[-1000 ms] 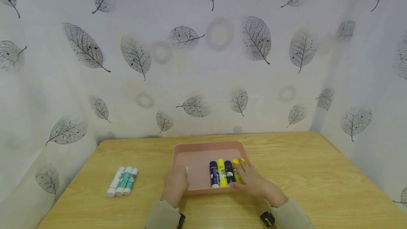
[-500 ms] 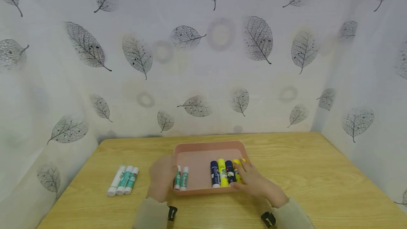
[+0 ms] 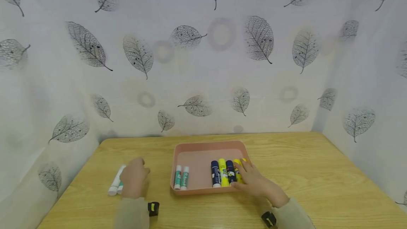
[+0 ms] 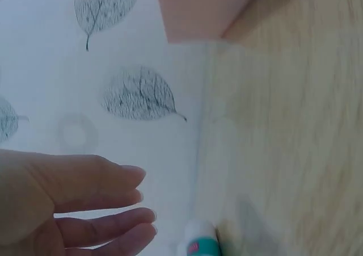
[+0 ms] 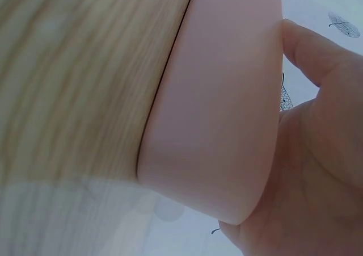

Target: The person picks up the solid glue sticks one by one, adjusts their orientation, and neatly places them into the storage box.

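My left hand [image 3: 135, 177] hovers beside the glue sticks [image 3: 117, 180] at the table's left, partly covering them. Its fingers are relaxed and apart, with nothing between them. In the left wrist view, a green-and-white glue stick [image 4: 202, 244] lies below the fingertips. The pink tray [image 3: 206, 147] holds two green-and-white glue sticks [image 3: 184, 178] at its left end. Towards its right lie several navy and yellow glue sticks [image 3: 223, 172]. My right hand [image 3: 259, 185] rests over the tray's right front corner, fingers extended across the rightmost sticks, thumb at the rim in the right wrist view.
The wooden table [image 3: 305, 172] extends to both sides of the tray. A pale curtain with leaf prints [image 3: 219, 66] encloses it at the back and sides. A black wrist strap [image 3: 153, 208] shows at the left sleeve.
My left hand has let go of a green-and-white glue stick in the tray and moved left to the sticks on the table. The right hand stays on the tray.
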### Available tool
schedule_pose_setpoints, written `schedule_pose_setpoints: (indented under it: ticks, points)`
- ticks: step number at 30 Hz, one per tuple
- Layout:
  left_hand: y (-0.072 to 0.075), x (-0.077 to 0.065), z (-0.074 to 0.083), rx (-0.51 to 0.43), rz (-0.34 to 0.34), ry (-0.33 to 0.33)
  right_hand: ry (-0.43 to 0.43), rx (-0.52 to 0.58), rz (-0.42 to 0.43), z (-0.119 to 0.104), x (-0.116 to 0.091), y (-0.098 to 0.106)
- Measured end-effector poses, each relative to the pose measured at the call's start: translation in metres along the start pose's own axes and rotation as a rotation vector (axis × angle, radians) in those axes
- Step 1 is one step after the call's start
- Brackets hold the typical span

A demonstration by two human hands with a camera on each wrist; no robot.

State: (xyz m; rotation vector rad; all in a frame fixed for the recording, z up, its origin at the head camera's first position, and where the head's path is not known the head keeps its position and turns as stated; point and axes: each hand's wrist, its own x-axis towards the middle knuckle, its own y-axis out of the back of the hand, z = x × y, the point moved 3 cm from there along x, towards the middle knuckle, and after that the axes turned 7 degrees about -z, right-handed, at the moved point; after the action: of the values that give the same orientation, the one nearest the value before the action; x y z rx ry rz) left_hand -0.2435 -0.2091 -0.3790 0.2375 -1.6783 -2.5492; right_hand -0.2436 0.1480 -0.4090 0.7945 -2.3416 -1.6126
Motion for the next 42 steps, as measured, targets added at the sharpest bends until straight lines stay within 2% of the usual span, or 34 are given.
schedule_pose_setpoints:
  ticks: [4,9,11,14,20,27,30,35,38,42]
  points:
    - [0.002,-0.002,-0.017,-0.037,-0.029,0.059,-0.002,0.0,0.001,0.0,0.0,0.0]
    - [0.001,-0.003,-0.026,-0.056,-0.007,0.078,0.0,0.0,0.001,0.0,0.0,0.0]
    - [0.0,-0.003,-0.027,-0.061,0.017,0.071,0.0,0.001,0.001,0.001,0.0,0.0]
    - [-0.003,-0.002,-0.026,-0.058,0.013,0.062,0.003,-0.003,0.002,0.001,0.0,0.0]
    - [-0.011,0.002,-0.024,-0.067,-0.09,0.079,0.012,-0.011,0.004,0.001,0.0,0.0]
    - [-0.016,0.004,-0.023,-0.046,-0.111,0.071,0.013,-0.015,0.003,0.0,0.0,0.0]
    - [-0.015,0.003,-0.021,-0.039,-0.111,0.061,0.015,-0.016,0.002,0.0,0.0,0.0]
    - [-0.01,0.001,-0.012,-0.05,-0.073,0.017,0.007,-0.008,-0.002,0.0,0.0,0.0]
    - [-0.005,-0.001,-0.001,-0.058,-0.053,-0.02,-0.005,-0.003,-0.006,0.0,0.0,0.0]
    - [-0.002,-0.003,0.017,-0.067,-0.034,-0.038,-0.012,0.002,-0.011,0.0,0.0,0.0]
